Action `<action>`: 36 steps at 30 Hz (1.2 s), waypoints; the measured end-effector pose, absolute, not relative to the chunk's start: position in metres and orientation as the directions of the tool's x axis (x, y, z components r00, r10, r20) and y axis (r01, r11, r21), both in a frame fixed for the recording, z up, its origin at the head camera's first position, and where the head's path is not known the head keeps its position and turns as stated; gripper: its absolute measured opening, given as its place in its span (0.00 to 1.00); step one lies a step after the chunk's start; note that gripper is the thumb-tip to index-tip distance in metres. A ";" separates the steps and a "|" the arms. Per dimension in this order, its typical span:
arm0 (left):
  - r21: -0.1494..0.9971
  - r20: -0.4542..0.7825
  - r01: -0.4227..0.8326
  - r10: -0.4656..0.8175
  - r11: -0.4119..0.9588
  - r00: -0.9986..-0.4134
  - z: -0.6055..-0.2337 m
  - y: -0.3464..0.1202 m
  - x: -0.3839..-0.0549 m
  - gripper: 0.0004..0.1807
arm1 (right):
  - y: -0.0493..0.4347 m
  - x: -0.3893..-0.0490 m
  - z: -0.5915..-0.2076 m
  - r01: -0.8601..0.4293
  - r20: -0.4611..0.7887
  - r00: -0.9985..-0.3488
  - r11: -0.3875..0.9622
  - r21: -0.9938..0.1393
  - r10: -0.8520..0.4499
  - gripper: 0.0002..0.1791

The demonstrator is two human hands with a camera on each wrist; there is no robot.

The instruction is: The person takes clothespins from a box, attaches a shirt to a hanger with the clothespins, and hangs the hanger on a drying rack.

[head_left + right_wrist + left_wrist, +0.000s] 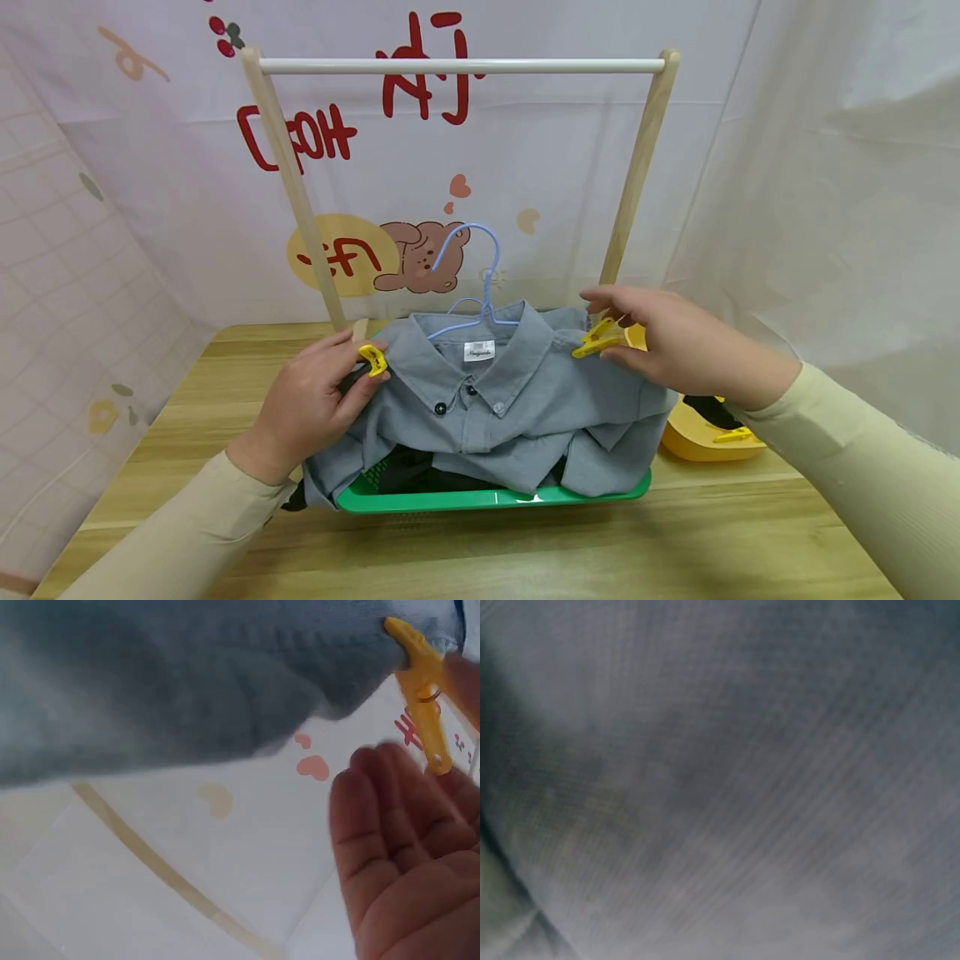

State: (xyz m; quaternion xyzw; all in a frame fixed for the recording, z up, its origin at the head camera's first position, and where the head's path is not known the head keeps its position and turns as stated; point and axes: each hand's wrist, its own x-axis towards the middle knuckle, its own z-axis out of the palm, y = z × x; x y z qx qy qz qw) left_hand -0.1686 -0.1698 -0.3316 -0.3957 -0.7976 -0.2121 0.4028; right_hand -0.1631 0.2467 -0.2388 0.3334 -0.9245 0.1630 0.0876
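A grey-blue collared shirt (480, 425) hangs over a light-blue wire hanger (489, 287), its lower part bunched in a green basket (495, 500). At the shoulder on the left side, my left hand (311, 400) pinches a yellow clothespin (373, 360) between thumb and forefinger. On the opposite shoulder, my right hand (675, 342) holds another yellow clothespin (597, 338) by its handles, with its tip on the cloth. The right wrist view shows that clothespin (424, 690) at the shirt's edge, the thumb against one handle. Blurred grey cloth (742, 780) fills the left wrist view.
Behind the shirt stands a rack with wooden posts (637, 167) and a white bar (457, 66). A yellow tray (705, 446) with a yellow clothespin (732, 435) and a black item sits at right. Everything rests on a wooden table (525, 554) before a printed cloth backdrop.
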 end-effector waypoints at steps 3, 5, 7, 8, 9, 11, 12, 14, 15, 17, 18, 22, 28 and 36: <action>0.052 0.809 0.808 0.449 0.587 -0.379 -0.332 -0.170 -0.168 0.32 | 0.251 -0.163 -0.240 -0.596 0.204 -0.803 0.755 -0.273 -0.560 0.46; 0.078 0.804 0.807 0.442 0.586 -0.398 -0.332 -0.171 -0.168 0.32 | 0.253 -0.164 -0.244 -0.573 0.169 -0.820 0.775 -0.267 -0.547 0.50; 0.103 0.794 0.803 0.437 0.587 -0.421 -0.331 -0.171 -0.167 0.33 | 0.255 -0.165 -0.247 -0.555 0.146 -0.831 0.794 -0.246 -0.536 0.52; 0.112 0.790 0.801 0.437 0.588 -0.431 -0.331 -0.171 -0.167 0.33 | 0.255 -0.166 -0.249 -0.549 0.140 -0.835 0.802 -0.234 -0.531 0.52; 0.113 0.787 0.798 0.437 0.592 -0.435 -0.331 -0.172 -0.167 0.33 | 0.256 -0.166 -0.251 -0.543 0.136 -0.839 0.810 -0.220 -0.526 0.52; 0.113 0.783 0.795 0.439 0.596 -0.441 -0.330 -0.172 -0.166 0.34 | 0.257 -0.166 -0.255 -0.531 0.127 -0.847 0.823 -0.201 -0.516 0.50; 0.111 0.782 0.793 0.440 0.598 -0.441 -0.330 -0.172 -0.166 0.34 | 0.257 -0.166 -0.257 -0.528 0.125 -0.850 0.827 -0.193 -0.513 0.49; 0.104 0.784 0.793 0.441 0.601 -0.437 -0.330 -0.173 -0.166 0.33 | 0.259 -0.166 -0.261 -0.531 0.133 -0.847 0.829 -0.178 -0.514 0.46; 0.102 0.785 0.793 0.441 0.601 -0.435 -0.330 -0.173 -0.167 0.33 | 0.259 -0.167 -0.264 -0.534 0.139 -0.845 0.828 -0.171 -0.516 0.45; 0.096 0.789 0.793 0.439 0.601 -0.429 -0.329 -0.173 -0.167 0.32 | 0.260 -0.167 -0.268 -0.540 0.148 -0.841 0.826 -0.162 -0.520 0.42; 0.093 0.792 0.794 0.438 0.601 -0.425 -0.328 -0.173 -0.167 0.32 | 0.260 -0.167 -0.270 -0.541 0.151 -0.840 0.825 -0.162 -0.521 0.40; 0.086 0.798 0.795 0.436 0.600 -0.416 -0.327 -0.173 -0.167 0.33 | 0.260 -0.166 -0.277 -0.545 0.154 -0.838 0.820 -0.173 -0.524 0.32; 0.080 0.802 0.797 0.436 0.599 -0.408 -0.326 -0.173 -0.167 0.34 | 0.258 -0.167 -0.284 -0.590 0.198 -0.804 0.795 -0.144 -0.561 0.16; 0.078 0.804 0.799 0.436 0.596 -0.404 -0.325 -0.174 -0.168 0.33 | 0.258 -0.168 -0.290 -0.640 0.282 -0.734 0.769 0.017 -0.617 0.18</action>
